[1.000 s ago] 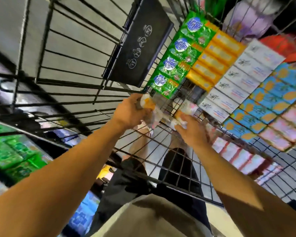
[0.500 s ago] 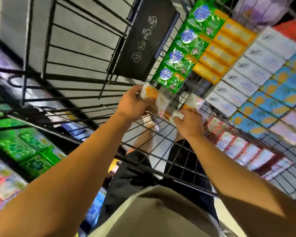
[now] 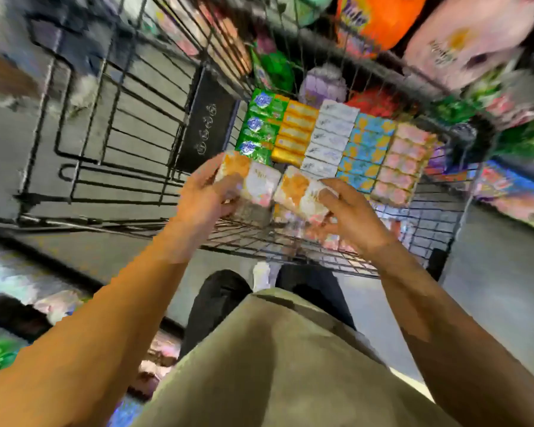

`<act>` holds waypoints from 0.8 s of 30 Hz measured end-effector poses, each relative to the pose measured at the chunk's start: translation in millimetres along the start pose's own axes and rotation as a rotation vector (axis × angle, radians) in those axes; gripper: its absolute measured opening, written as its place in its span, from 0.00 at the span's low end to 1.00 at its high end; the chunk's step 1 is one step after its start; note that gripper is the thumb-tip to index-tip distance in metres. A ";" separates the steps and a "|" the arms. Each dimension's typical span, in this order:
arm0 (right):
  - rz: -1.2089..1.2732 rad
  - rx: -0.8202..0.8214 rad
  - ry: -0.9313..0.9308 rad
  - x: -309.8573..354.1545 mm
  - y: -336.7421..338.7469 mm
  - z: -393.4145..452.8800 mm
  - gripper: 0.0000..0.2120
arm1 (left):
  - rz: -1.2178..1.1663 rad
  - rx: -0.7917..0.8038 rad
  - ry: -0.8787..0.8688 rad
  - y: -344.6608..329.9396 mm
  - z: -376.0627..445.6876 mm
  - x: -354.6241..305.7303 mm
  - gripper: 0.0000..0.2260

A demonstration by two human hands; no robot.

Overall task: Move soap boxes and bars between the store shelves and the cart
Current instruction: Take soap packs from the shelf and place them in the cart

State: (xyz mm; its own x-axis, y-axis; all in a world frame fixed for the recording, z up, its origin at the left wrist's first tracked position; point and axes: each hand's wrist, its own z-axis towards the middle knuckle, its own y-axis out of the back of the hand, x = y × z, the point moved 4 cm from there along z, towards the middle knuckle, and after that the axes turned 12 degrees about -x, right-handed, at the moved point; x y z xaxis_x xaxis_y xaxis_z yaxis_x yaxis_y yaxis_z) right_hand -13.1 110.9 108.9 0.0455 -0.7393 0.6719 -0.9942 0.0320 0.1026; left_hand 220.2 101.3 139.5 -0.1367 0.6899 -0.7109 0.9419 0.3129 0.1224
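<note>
Head-worn view, steeply downward, close over the cart (image 3: 111, 167).

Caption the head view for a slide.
Both hands, left and right, hold orange-and-white soap packs over the cart beside rows of soap boxes.

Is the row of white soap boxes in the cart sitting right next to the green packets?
No, the yellow-orange soap boxes lie between the green packets and the white soap boxes.

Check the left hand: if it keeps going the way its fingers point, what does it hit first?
Likely the green soap packs, the leftmost column in the cart, just beyond the orange-white soap pack that the left hand grips. Depth is unclear in the blur.
</note>
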 end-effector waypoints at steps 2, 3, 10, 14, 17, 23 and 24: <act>0.064 -0.024 0.016 1.2 9.5 -29.7 0.04 | -0.002 0.076 -0.056 0.4 -24.8 -4.1 0.13; 0.082 -0.045 0.035 -0.1 13.6 -45.4 0.05 | -0.012 0.103 -0.082 0.3 -38.7 -5.4 0.13; 0.315 -0.105 0.085 -45.5 45.5 -156.7 0.13 | -0.071 0.282 -0.166 -13.4 -134.8 22.5 0.12; 0.230 -0.280 0.197 -77.9 84.4 -210.6 0.25 | -0.068 0.380 -0.142 -33.5 -185.4 41.8 0.14; 0.325 -0.445 0.292 -94.9 116.9 -242.2 0.22 | -0.039 0.436 -0.158 -55.9 -213.9 50.2 0.14; 0.464 -0.682 0.380 -129.2 192.5 -290.5 0.23 | 0.053 0.526 -0.206 -124.3 -271.5 71.4 0.14; 0.486 -0.712 0.384 -137.3 207.3 -297.9 0.22 | 0.066 0.539 -0.206 -138.1 -281.8 77.0 0.14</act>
State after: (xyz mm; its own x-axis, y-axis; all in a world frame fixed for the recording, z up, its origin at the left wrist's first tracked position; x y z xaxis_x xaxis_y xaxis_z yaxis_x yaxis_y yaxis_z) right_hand -196.5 419.4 256.5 -0.2036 -0.2684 0.9415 -0.6251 0.7758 0.0860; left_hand -6.8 295.2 263.1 -0.0602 0.5383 -0.8406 0.9771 -0.1406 -0.1600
